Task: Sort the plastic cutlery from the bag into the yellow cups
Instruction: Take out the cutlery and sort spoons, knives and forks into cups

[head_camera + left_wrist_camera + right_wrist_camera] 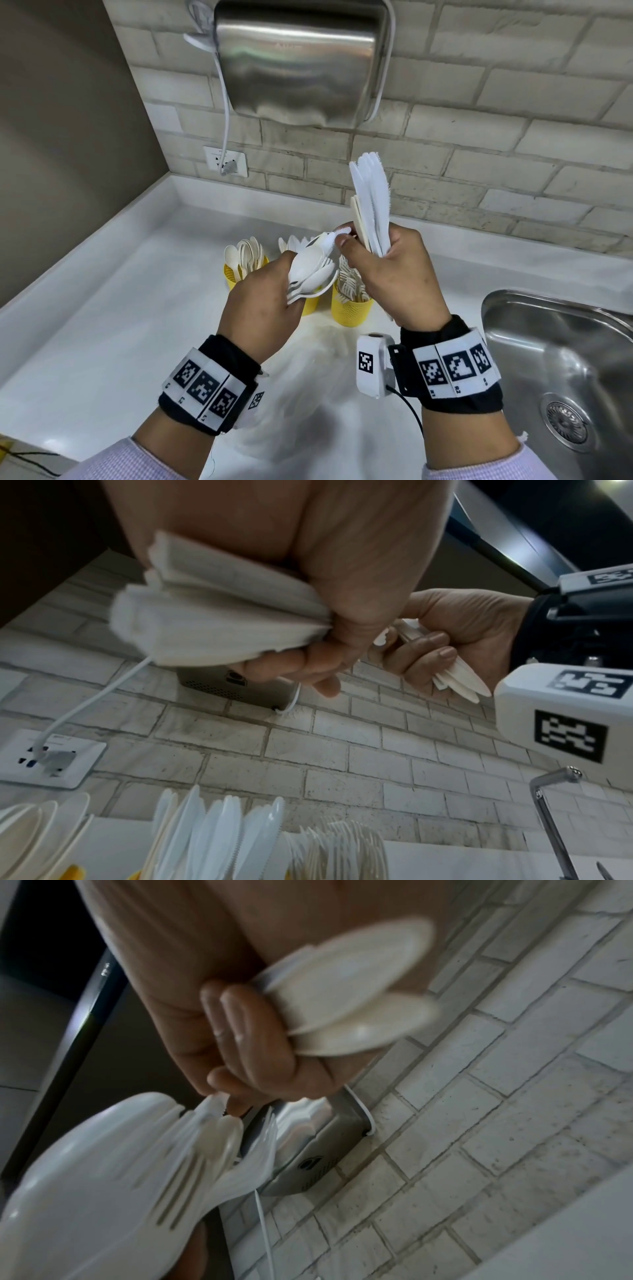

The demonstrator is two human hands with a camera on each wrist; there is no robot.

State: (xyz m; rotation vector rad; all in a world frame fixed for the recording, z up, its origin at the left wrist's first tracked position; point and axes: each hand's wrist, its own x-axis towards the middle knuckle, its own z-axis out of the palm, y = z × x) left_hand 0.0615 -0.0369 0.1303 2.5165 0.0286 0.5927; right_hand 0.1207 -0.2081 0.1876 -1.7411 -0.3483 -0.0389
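My left hand (274, 294) grips a mixed bundle of white spoons and forks (313, 272) above the cups; the left wrist view shows the bundle's handles (219, 620) in its fist. My right hand (390, 270) holds a bunch of white knives (371, 195) upright, and its thumb and forefinger touch one serrated knife (337, 234) that sticks out of the left bundle. Below stand three yellow cups: one with spoons (230, 274), a middle one (310, 306) mostly hidden, one with forks (351, 310). The clear bag (301, 404) lies crumpled on the counter near me.
A steel sink (565, 359) is set into the white counter (102, 325) at the right, and its tap (548, 818) shows in the left wrist view. A steel hand dryer (294, 58) hangs on the brick wall, its cord running to a socket (224, 161).
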